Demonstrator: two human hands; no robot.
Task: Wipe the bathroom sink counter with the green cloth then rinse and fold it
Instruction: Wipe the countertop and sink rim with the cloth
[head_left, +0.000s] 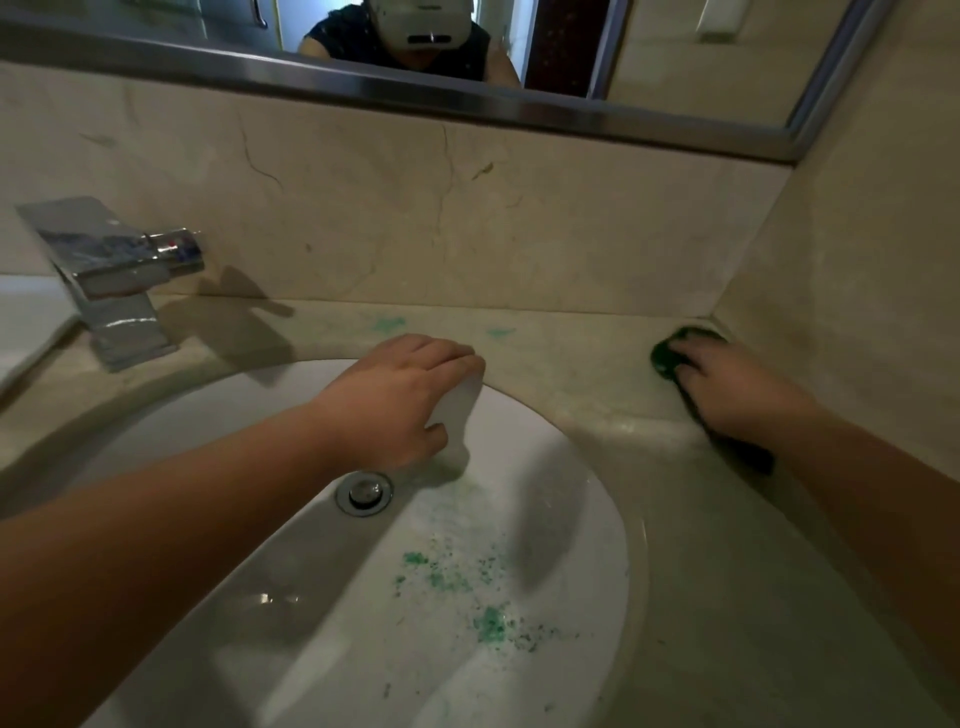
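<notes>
Right hand (722, 387) flat, pressing green cloth (662, 358) into counter (571, 353) corner. Left hand (400, 400) apparently gripping sink rim (519, 408), drain (363, 491) just beneath it.

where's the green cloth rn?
Head view, far right: the green cloth lies in the back corner of the counter where the walls meet, pressed under the right hand, right of the sink basin.

Both arms outstretched; left grip (400, 397) palm-down, right grip (727, 387) flat.
</notes>
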